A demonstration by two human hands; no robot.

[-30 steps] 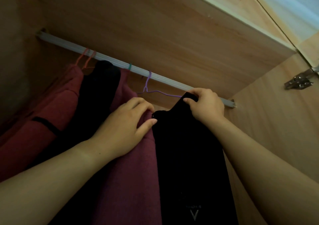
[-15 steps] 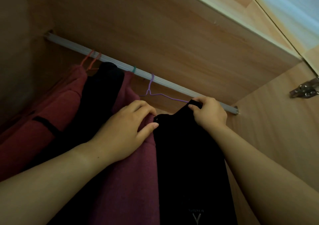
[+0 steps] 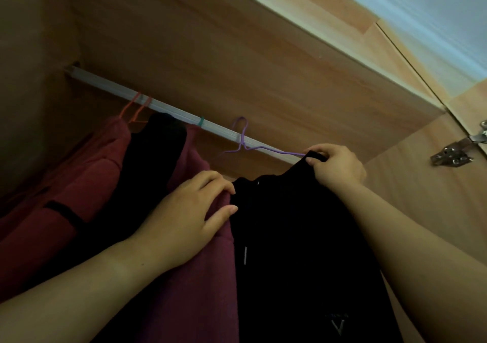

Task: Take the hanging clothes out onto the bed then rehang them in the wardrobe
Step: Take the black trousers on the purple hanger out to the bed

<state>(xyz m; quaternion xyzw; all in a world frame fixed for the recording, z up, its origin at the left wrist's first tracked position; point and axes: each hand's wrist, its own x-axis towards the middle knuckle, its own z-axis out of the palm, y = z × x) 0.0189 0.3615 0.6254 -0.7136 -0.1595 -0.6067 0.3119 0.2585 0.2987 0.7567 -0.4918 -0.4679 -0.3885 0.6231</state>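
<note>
Wardrobe [image 3: 237, 53] of wood, white rail [image 3: 171, 110]

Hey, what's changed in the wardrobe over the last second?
The right hand, pinching the top of the black garment, has drawn it slightly right, baring more of the purple hanger; a pale drawstring now shows. The left hand stays at its left edge. The red garment and the rail are unchanged.

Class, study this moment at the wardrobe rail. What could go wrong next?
1. The black garment sits on only one arm of the purple hanger, where the right hand pinches it; it may slide off.
2. The left hand, gripping its other corner, may drag the hanger off the rail.
</note>
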